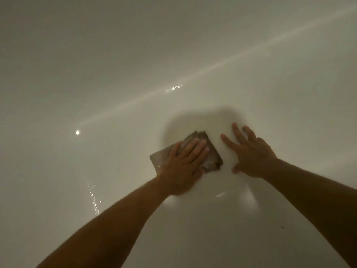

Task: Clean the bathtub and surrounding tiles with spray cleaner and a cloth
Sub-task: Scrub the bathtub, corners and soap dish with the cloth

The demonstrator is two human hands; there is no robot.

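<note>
Head view: left hand (185, 163) presses cloth (210, 149) on glossy white bathtub (116, 64).

Folded grey-brown cloth (209, 149): middle hidden under flat left hand (182, 167). Both forearms cut off at bottom edge. Smooth white bathtub surface (116, 55) beyond hands dim, rim out of frame.

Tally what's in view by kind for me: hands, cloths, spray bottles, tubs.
Hands: 2, the left hand flat on the cloth, the right hand spread on the tub beside it
Cloths: 1, the cloth
Spray bottles: 0 in view
Tubs: 1, the tub
Total: 4
</note>
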